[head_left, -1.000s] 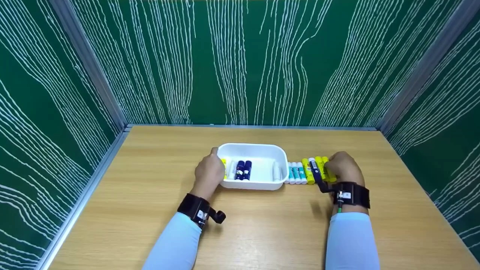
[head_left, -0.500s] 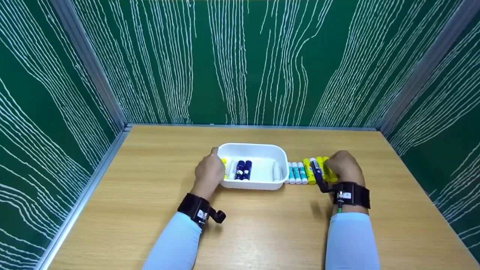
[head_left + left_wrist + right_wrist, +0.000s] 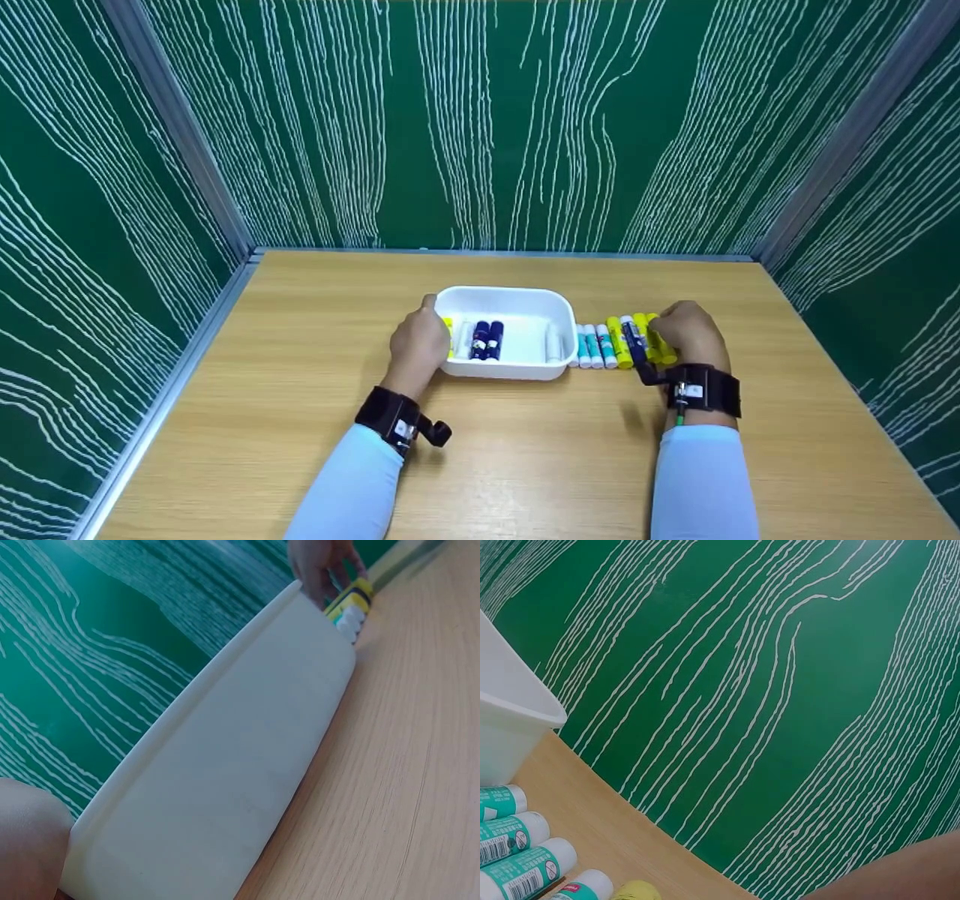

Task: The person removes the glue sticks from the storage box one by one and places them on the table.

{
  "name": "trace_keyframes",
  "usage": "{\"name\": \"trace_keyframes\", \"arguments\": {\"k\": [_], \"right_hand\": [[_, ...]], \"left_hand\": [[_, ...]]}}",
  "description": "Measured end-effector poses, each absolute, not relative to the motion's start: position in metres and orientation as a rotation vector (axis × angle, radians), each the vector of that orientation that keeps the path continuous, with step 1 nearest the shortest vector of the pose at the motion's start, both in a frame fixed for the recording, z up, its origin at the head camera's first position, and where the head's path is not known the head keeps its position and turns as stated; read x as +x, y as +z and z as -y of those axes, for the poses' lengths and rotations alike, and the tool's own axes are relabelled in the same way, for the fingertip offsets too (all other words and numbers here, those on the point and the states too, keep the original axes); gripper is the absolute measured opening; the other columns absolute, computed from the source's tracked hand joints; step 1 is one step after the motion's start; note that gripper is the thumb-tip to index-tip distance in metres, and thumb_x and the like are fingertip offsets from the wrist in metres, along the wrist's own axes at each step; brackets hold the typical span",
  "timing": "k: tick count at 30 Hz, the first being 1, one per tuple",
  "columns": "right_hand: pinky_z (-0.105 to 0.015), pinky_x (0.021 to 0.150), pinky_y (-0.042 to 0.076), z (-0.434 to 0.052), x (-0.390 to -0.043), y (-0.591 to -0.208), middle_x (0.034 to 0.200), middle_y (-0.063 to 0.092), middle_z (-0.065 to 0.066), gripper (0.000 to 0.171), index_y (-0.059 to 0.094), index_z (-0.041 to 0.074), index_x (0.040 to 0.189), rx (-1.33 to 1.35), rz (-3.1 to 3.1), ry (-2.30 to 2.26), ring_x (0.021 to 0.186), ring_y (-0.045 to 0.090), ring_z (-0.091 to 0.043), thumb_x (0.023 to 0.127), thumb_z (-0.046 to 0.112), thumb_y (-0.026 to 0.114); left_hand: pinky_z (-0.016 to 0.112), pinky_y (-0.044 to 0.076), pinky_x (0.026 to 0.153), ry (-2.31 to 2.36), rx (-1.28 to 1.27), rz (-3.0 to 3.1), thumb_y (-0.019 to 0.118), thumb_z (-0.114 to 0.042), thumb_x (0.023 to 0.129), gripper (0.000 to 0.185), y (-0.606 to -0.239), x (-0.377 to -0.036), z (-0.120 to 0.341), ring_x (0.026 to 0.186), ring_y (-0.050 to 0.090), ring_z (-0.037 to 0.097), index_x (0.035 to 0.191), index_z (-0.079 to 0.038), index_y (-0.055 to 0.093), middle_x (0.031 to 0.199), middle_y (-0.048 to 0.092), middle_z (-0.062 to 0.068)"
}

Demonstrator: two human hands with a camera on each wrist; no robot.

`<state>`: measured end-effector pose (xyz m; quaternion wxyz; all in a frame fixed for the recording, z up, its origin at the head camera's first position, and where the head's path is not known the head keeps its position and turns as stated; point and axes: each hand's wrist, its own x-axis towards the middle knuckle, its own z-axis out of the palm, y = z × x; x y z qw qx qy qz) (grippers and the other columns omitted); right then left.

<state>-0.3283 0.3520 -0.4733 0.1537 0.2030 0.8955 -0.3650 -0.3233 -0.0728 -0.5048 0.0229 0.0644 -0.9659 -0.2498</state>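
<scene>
head view, from the left: the left hand is clamped on the left end of the white tray. inside lie a partly hidden yellow stick, a pale stick, a dark blue pair and, apart at the right, another pale stick. outside the tray's right end, teal-and-white sticks lie side by side, then yellow sticks with a white-capped stick among them. the right hand is at the row's far end — its fingertips are hidden here, so i cannot tell whether they pinch.

the step looks like squaring the row against the braced tray; next probably calls for light, even contact, since round sticks may roll.

only the left wrist view shows fingers reaching down by the yellow end — and only the right wrist view, barcodes on teal labels.
</scene>
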Motion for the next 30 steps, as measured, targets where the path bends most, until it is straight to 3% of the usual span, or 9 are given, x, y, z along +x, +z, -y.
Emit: {"name": "trace_keyframes", "arguments": {"k": [6,12,18,24,30], "right_hand": [[-0.050,0.092,0.050,-0.353,-0.327,-0.473,0.143,0.054,-0.029,0.050,0.052,-0.004,0.145,0.582,-2.565,-1.052,0.117,0.052,-0.040,0.105,0.027,0.054],[-0.054,0.096,0.049,-0.353,-0.326,-0.472,0.147,0.051,-0.030,0.051,0.050,-0.004,0.147,0.586,-2.547,-1.083,0.120,0.050,-0.042,0.106,0.026,0.053],[-0.060,0.104,0.048,-0.354,-0.325,-0.472,0.154,0.046,-0.033,0.058,0.044,-0.005,0.153,0.567,-2.568,-1.087,0.128,0.049,-0.045,0.107,0.028,0.052],[-0.067,0.117,0.039,-0.347,-0.324,-0.464,0.164,0.039,-0.031,0.065,0.036,0.000,0.161,0.563,-2.633,-1.132,0.145,0.043,-0.049,0.109,0.034,0.052],[-0.067,0.117,0.040,-0.326,-0.326,-0.444,0.164,0.039,-0.029,0.063,0.039,0.004,0.161,0.397,-2.740,-1.184,0.144,0.045,-0.048,0.109,0.038,0.054]], "left_hand": [[0.043,0.058,0.068,-0.772,0.208,3.000,0.039,-0.016,0.108,0.053,-0.504,-0.323,0.072,0.088,0.073,0.028,0.162,-0.014,0.040,0.120,0.076,0.019],[0.043,0.059,0.070,-0.780,0.229,3.012,0.039,-0.016,0.109,0.055,-0.504,-0.323,0.072,0.090,0.074,0.028,0.163,-0.015,0.037,0.124,0.075,0.019],[0.043,0.060,0.071,-0.787,0.228,3.006,0.040,-0.016,0.108,0.055,-0.503,-0.323,0.071,0.092,0.074,0.028,0.163,-0.014,0.038,0.125,0.075,0.019],[0.044,0.059,0.072,-0.773,0.223,3.006,0.041,-0.014,0.107,0.055,-0.503,-0.323,0.071,0.091,0.072,0.028,0.162,-0.013,0.040,0.124,0.075,0.018],[0.042,0.060,0.074,-0.774,0.248,3.014,0.043,-0.015,0.108,0.056,-0.503,-0.323,0.070,0.091,0.071,0.026,0.163,-0.015,0.038,0.127,0.074,0.018]]}}
